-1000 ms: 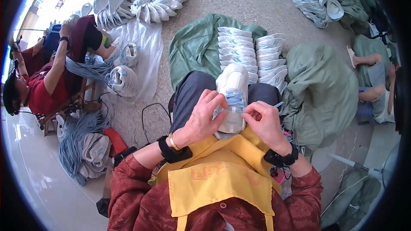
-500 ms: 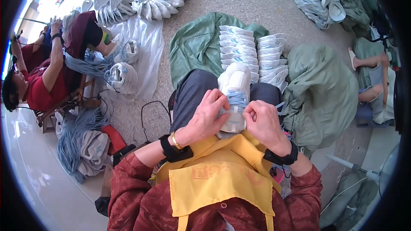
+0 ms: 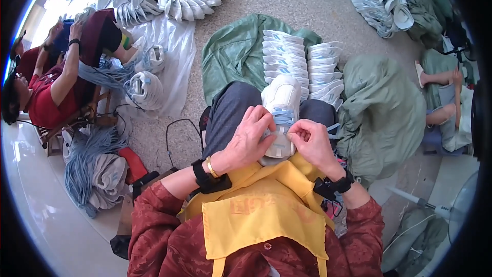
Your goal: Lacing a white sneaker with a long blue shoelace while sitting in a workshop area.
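Observation:
A white sneaker [image 3: 281,96] rests between my knees, its toe pointing away from me. Pale blue laces [image 3: 283,116] cross its front, and the tongue [image 3: 279,145] lies nearest me. My left hand [image 3: 249,136] is closed on the left side of the opening, thumb and forefinger bent round its edge. At the right edge, my right hand [image 3: 312,143] makes a pinch by the upper eyelets; what sits between its fingertips is too small to make out. A blue lace end [image 3: 332,129] shows just right of that hand.
Two stacks of white shoe uppers [image 3: 284,56] stand beyond my knees, beside green cloth [image 3: 233,56] and a covered heap [image 3: 382,118]. Blue lace bundles [image 3: 84,166] lie at left near a seated co-worker [image 3: 56,90]. A fan [image 3: 443,210] stands at lower right.
My right hand has shifted slightly left over the tongue's edge, its fingertips closer together. The left hand stays nearly still. At left, the co-worker's arms have moved.

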`<action>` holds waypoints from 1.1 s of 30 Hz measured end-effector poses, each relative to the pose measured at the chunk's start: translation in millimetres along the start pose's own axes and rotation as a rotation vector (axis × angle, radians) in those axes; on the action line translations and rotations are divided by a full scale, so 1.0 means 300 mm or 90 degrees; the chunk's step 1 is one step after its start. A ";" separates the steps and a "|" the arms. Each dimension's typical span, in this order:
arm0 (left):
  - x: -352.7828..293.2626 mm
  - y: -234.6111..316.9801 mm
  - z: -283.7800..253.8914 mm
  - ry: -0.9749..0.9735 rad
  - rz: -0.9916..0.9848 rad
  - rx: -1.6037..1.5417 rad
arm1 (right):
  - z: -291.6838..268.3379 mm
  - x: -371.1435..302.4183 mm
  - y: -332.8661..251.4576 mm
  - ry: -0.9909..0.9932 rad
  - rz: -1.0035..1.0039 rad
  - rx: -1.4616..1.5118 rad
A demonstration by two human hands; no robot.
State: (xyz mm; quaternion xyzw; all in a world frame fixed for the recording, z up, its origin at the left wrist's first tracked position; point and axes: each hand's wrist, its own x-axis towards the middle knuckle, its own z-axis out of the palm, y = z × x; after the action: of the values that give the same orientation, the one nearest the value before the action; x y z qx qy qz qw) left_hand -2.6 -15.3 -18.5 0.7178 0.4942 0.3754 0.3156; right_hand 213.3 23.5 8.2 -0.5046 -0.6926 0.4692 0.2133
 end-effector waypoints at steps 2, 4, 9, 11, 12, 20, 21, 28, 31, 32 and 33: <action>0.000 -0.002 0.005 0.003 0.006 -0.002 | 0.015 -0.007 0.002 0.019 -0.031 -0.030; 0.000 -0.001 0.006 0.009 0.000 0.012 | 0.030 -0.010 0.002 0.038 -0.060 -0.059; -0.004 -0.004 0.013 0.017 0.009 0.016 | 0.019 -0.017 -0.023 0.033 -0.173 -0.250; -0.006 -0.002 0.010 0.021 0.010 0.016 | 0.010 -0.015 -0.032 0.027 -0.165 -0.263; -0.004 0.001 0.011 0.018 0.007 0.016 | 0.006 -0.014 -0.032 0.021 -0.154 -0.279; 0.006 0.003 0.015 0.034 0.018 0.030 | 0.029 0.003 -0.029 0.034 -0.136 -0.266; 0.011 0.003 0.019 0.037 0.020 0.033 | 0.022 0.005 -0.027 0.026 -0.129 -0.252; 0.022 0.013 0.036 0.011 0.001 0.075 | 0.024 0.007 -0.006 0.020 -0.146 -0.237; 0.027 0.017 0.040 0.017 0.020 0.092 | 0.031 0.004 -0.008 0.037 -0.163 -0.227; 0.028 0.017 0.041 0.016 0.021 0.093 | 0.026 0.006 -0.009 0.030 -0.164 -0.223; 0.030 0.017 0.040 0.018 0.041 0.101 | 0.021 0.010 -0.010 0.023 -0.166 -0.219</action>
State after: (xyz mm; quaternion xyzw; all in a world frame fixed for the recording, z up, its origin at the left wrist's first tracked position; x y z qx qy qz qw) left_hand 12.1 -9.4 -18.5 0.7506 0.5035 0.3550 0.2389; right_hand 205.8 23.3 7.4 -0.4480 -0.8178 0.3039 0.1951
